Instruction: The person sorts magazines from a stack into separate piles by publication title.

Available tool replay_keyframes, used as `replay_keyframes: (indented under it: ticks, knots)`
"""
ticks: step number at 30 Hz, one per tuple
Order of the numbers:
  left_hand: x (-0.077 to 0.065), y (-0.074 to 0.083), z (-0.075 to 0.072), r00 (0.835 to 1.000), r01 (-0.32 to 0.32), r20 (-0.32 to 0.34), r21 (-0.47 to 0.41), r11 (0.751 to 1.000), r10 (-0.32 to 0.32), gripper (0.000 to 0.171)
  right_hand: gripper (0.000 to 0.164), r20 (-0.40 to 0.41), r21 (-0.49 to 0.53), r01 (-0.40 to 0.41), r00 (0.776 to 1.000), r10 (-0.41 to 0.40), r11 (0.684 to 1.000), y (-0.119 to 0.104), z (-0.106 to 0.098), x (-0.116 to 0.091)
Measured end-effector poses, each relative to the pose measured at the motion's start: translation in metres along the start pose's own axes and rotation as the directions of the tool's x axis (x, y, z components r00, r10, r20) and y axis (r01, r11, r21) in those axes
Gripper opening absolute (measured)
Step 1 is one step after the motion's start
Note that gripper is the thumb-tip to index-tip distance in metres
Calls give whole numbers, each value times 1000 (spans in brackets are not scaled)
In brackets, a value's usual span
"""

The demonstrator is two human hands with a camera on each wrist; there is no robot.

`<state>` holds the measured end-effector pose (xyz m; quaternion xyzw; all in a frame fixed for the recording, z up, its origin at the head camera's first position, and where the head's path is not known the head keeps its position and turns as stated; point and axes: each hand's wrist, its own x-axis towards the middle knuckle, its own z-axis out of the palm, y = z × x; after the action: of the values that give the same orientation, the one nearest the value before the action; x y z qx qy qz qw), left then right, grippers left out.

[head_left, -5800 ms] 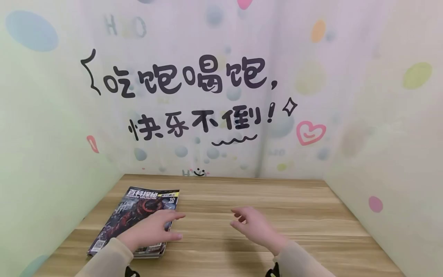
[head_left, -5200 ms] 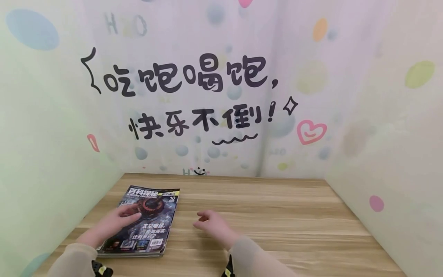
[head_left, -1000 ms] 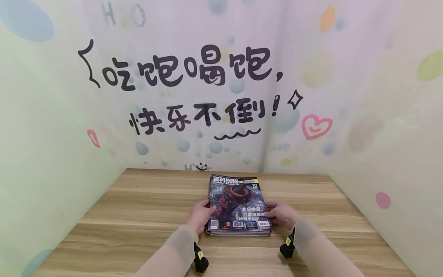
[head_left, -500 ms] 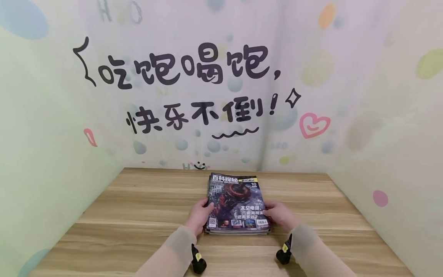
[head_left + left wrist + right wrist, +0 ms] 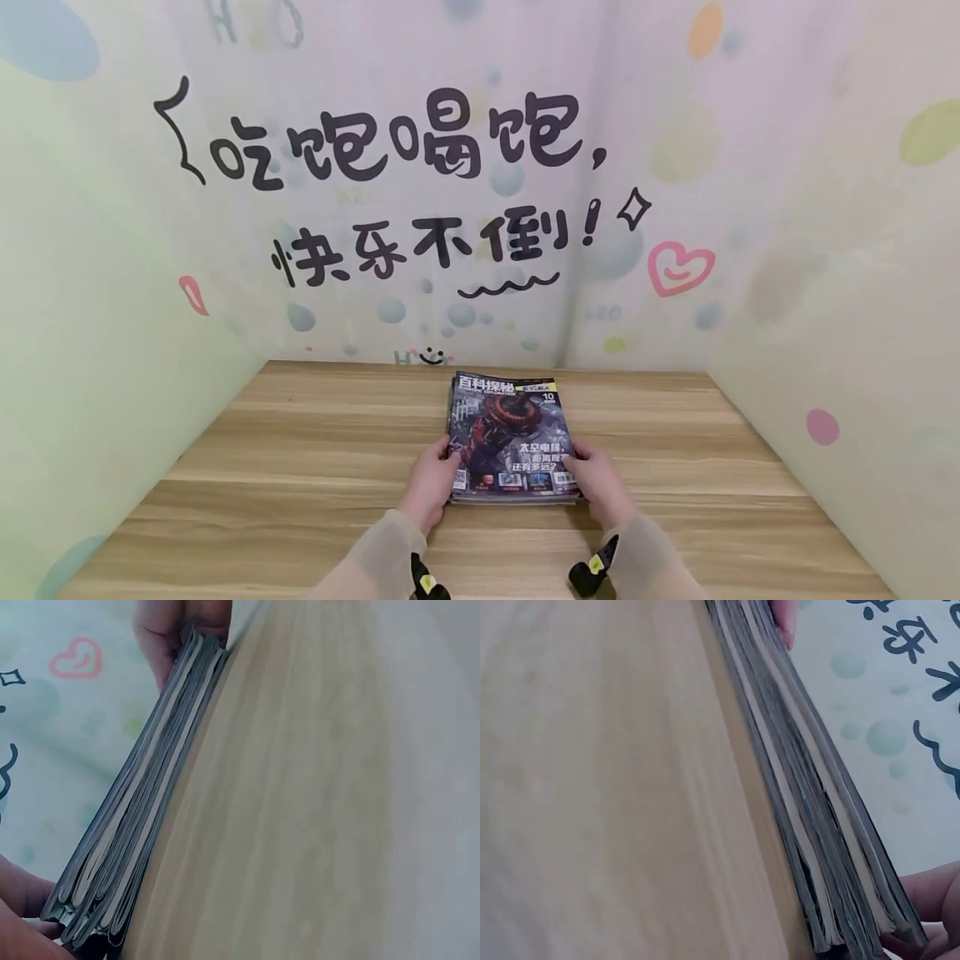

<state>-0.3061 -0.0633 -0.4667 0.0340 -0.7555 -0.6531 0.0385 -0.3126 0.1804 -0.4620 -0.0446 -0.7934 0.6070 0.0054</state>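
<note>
The Scientific Exploration magazine stack (image 5: 510, 437) has come from the left to the middle of the wooden table (image 5: 300, 467); my left hand (image 5: 429, 485) and right hand (image 5: 601, 485) pinch its sides, so the sideways shift looks done.

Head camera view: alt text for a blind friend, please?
A person's left hand and right hand grip a magazine stack at a wooden table. Behind, a pale wall bears black Chinese lettering and a pink heart.

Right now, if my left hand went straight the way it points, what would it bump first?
Probably the magazine stack: your left hand points forward and slightly right, gripping the stack's left edge.
</note>
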Motion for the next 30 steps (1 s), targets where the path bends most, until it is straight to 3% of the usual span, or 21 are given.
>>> replay_keyframes:
  ticks: [10, 13, 20, 27, 30]
  knots:
    - [-4, -1, 3, 999, 23, -28, -54, 998, -25, 47, 48, -55, 53, 21, 998, -18, 998, 6, 4, -5]
    - [-6, 2, 3, 998, 24, -54, -21, 999, -25, 47, 48, -64, 48, 35, 997, -31, 998, 7, 6, -5]
    - [-6, 7, 3, 992, -27, -119, 113, 993, 40, 43, 49, -77, 34, 36, 996, -33, 999, 6, 6, -5]
    - [-6, 12, 2, 994, -58, -80, 139, 989, 70, 45, 48, -74, 29, 27, 997, -25, 999, 6, 6, -4]
    - [-7, 14, 2, 999, -42, -1, 60, 997, 42, 52, 48, -75, 23, 22, 997, -20, 999, 6, 5, -4]
